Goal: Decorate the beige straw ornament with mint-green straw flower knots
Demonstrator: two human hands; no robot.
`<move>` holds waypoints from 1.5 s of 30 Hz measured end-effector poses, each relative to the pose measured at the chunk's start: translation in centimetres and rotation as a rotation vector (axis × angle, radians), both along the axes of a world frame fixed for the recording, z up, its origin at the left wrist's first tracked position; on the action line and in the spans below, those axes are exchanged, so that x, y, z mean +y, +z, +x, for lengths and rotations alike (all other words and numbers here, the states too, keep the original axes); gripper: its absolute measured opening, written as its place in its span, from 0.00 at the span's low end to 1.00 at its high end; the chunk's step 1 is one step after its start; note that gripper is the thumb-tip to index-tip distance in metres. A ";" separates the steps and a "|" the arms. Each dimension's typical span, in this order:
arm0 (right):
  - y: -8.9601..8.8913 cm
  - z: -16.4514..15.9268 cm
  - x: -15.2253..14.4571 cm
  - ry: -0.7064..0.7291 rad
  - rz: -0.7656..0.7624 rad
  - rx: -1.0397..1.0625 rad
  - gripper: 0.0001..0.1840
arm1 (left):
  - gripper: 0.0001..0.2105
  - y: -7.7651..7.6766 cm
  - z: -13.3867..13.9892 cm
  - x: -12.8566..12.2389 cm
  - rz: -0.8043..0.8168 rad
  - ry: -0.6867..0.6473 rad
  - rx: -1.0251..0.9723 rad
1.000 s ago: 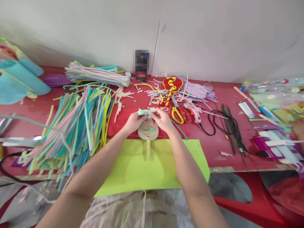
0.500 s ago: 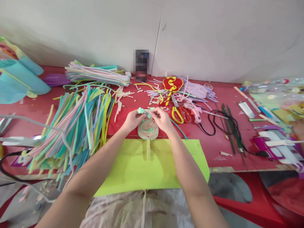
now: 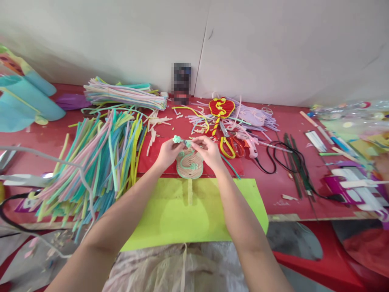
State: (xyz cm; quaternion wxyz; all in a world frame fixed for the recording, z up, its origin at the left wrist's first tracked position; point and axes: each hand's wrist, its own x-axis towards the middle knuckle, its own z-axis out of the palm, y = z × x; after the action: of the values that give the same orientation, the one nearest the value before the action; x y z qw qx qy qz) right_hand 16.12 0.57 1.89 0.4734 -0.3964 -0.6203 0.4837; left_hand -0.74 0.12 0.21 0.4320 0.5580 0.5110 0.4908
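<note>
Here, the left hand (image 3: 166, 154) and the right hand (image 3: 208, 152) are meeting over the middle of the red surface (image 3: 273, 186). The fingers of both hands are pinching a thin, fuzzy mint-green stem (image 3: 182, 142), with small round flower puffs on it. Its free end is pointing to 10 o'clock from the left hand. Right under the hands, a flat, round fan shape (image 3: 189, 164) made of fuzzy peach and green loops is lying on the surface. At 6 o'clock from it, a smooth lime-green sheet (image 3: 194, 213) is lying. At 9 o'clock, a big pile of soft, long pastel sticks (image 3: 100, 158) is spreading out. At 3 o'clock, yellow and red scissors (image 3: 230, 145) are resting.
</note>
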 end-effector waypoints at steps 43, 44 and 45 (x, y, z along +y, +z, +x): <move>0.1 0.7 0.0 -0.188 0.360 -0.206 0.08 | 0.10 1.0 -0.3 -0.4 0.176 0.044 -0.055; 0.2 0.8 -0.2 -0.193 0.420 -0.230 0.08 | 0.10 1.0 -0.3 -0.3 0.181 0.036 -0.072; 0.2 0.8 -0.4 -0.203 0.480 -0.255 0.08 | 0.10 1.0 -0.4 -0.3 0.185 0.020 -0.097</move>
State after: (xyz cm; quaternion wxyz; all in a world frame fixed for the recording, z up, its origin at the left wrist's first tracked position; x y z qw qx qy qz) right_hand 16.89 0.19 2.08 0.5179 -0.3905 -0.7288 0.2196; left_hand -1.10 -0.18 1.21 0.3979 0.5659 0.4478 0.5665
